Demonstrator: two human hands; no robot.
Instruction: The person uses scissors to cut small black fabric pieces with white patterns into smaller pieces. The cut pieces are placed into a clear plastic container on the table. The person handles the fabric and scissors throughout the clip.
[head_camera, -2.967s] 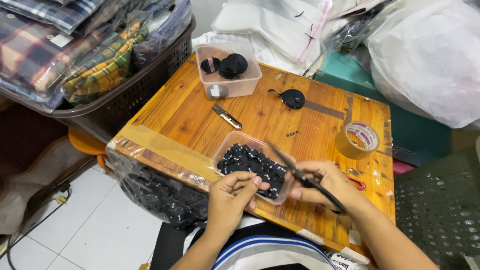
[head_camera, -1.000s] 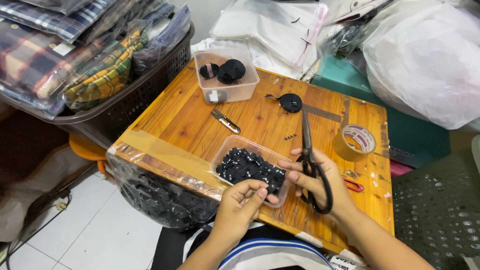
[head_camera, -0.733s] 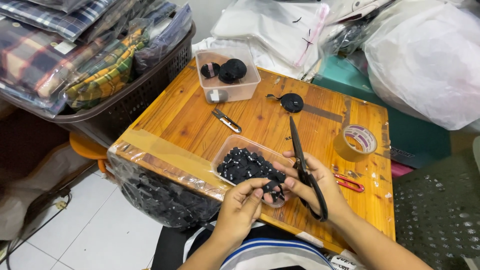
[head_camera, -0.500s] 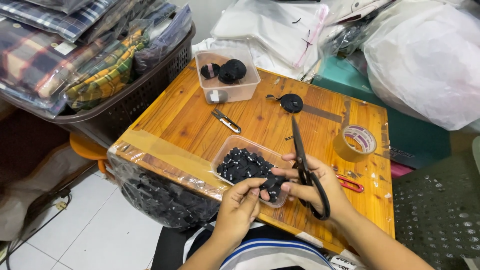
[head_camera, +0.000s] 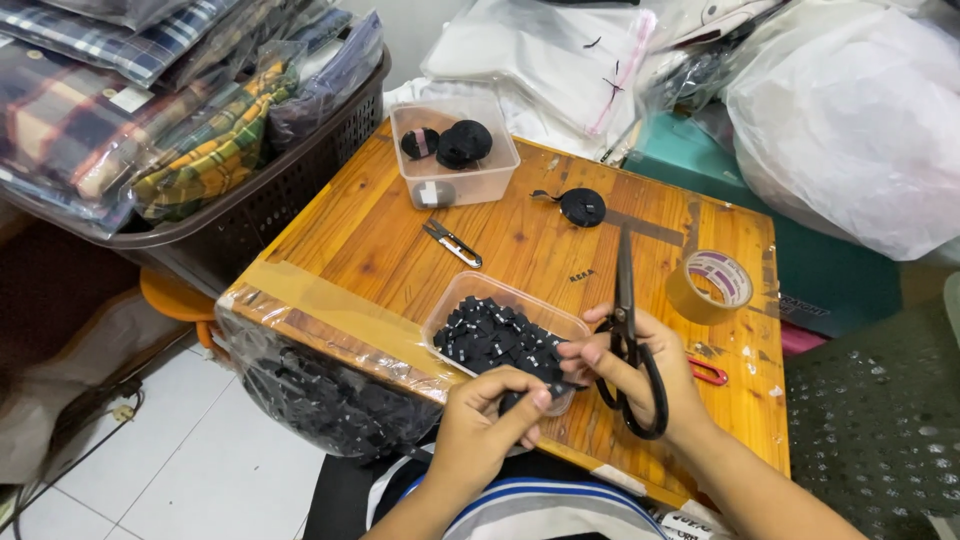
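Scissors (head_camera: 630, 345) are pointing straight up the tabletop (head_camera: 380, 230) now, blades shut, tip aimed away from the body; a second ago they were sitting lower and more tilted, and three seconds ago they were lying across the right hand. The right hand (head_camera: 640, 375) is gripping them through the loops, fingers (head_camera: 585, 352) curled closed around the handles and reaching left. The left hand (head_camera: 485, 425) has been creeping up toward the near tray; its fingers are now pinching a small black piece (head_camera: 558, 388) at that tray's near right corner, and the two hands are meeting on it. Judging from that, the piece is being held for trimming or handed across, blades not yet on it.

Head view, counted, all relative to the near tray (head_camera: 440, 318):
- clear plastic trays: two, the near one full of small black pieces, too many to count; the far tray (head_camera: 408, 120) beyond it holding three dark round items.
- scissors: one pair, just right of it.
- thread snips (head_camera: 452, 243): one, lying beyond it.
- black tape roll (head_camera: 581, 206): one, beyond and right.
- brown tape roll (head_camera: 711, 284): one, well right.
- red clip-like item (head_camera: 708, 372): one, right, partly hidden by the right hand.
- dark basket (head_camera: 250, 215) of folded plaid cloth: one, far left.
- hands: two.
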